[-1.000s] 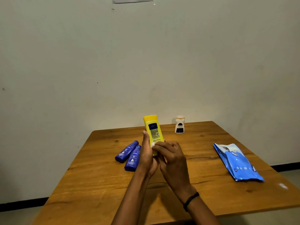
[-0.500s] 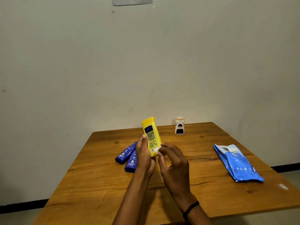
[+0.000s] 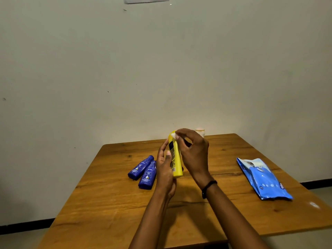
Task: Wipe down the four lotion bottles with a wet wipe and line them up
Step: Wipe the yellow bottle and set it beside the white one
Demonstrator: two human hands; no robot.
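Left hand wrapped round the yellow bottle, I hold it upright above the table so my right hand, pinching the wet wipe, can rub its top end; both blue bottles lie waiting just left.

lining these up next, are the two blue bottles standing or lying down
Lying down. The two blue bottles rest on their sides on the table, side by side, labels facing up.
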